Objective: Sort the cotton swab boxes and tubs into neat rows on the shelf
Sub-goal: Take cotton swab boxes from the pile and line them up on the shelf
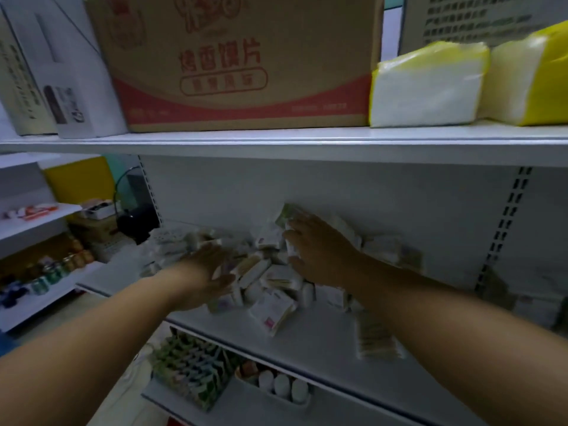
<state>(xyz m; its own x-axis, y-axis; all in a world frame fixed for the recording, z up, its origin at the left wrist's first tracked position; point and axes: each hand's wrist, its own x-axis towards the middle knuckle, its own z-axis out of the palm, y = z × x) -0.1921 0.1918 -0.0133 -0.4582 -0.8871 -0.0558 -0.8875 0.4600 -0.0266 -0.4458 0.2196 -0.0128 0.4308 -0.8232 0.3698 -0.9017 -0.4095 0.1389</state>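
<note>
A jumbled heap of small white cotton swab boxes (272,282) and tubs lies on the middle white shelf (310,342). My left hand (212,272) reaches in from the lower left, fingers straight, touching the heap's left side. My right hand (316,250) lies flat over the heap's back right part, fingers spread on a box with a green edge (284,215) near the back panel. One white box with a pink mark (272,312) lies at the heap's front. A longer swab pack (373,336) lies apart at the front right. The picture is blurred.
The shelf above carries a big cardboard carton (239,63), white packs (55,72) and yellow tissue packs (427,84). The shelf below holds a rack of small packets (190,367) and white bottles (282,385). More boxes (534,302) sit at the far right. Another shelf unit stands at the left.
</note>
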